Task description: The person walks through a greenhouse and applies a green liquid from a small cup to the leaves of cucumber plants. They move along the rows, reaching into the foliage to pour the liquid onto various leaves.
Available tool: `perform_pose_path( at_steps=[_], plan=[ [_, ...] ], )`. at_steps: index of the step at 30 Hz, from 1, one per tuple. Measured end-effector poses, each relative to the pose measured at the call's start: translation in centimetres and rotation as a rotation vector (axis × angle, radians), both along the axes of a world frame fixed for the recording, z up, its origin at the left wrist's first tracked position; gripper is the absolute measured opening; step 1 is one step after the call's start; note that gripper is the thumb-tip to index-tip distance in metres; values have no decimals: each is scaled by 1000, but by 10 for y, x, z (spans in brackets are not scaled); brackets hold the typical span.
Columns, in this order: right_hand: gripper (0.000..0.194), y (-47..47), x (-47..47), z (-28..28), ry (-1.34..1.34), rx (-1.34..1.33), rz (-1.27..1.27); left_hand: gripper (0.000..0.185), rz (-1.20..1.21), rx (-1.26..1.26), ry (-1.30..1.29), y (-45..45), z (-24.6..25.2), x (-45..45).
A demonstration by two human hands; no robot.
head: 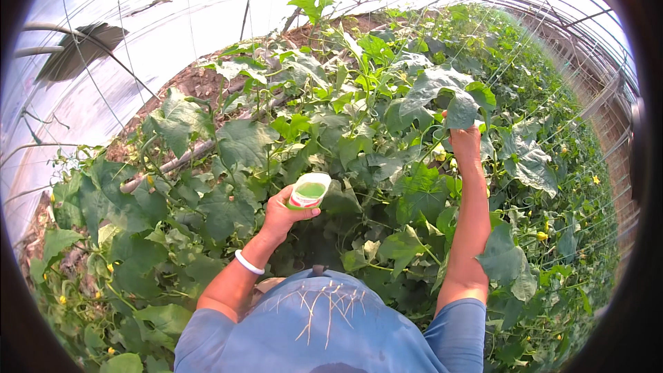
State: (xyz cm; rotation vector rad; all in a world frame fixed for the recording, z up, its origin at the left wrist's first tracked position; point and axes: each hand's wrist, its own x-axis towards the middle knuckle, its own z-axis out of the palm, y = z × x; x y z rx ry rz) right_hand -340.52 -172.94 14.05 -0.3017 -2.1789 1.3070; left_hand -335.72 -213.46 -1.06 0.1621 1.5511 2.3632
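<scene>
My left hand [284,213] is closed around a small white plastic cup [311,190] with red marks on its side and green liquid in it. The cup is tilted so that its open top shows. A white bangle [249,262] circles my left wrist. My right hand [462,132] reaches forward in among the vines, partly behind a large green leaf [437,88]. Its fingers are mostly hidden by the leaf, so what they touch does not show. A pale yellow flower [439,154] hangs just left of my right wrist.
Dense leafy vines [248,142] surround both arms, with yellow flowers [542,236] at the right. Thin strings run up through the plants. White plastic sheeting [155,26] over curved metal bars stands at the left and far side. A wooden pole [189,157] lies at the left.
</scene>
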Motion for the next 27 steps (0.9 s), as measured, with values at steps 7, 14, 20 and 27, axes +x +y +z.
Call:
perform_pose_path(
  at_steps=[7,14,20,27],
  plan=[
    [59,-36,21,19,-163,379,-258,56,23,4,3,-14,-3,-2],
    [37,-118,104,28,-121,534,-298,59,29,32,-39,-36,7,7],
    [17,-177,86,-34,-197,547,413,62,72,24,-31,-40,1,15],
    [27,-202,-52,-110,-209,175,588,68,248,-55,-42,-49,12,36]
  ],
)
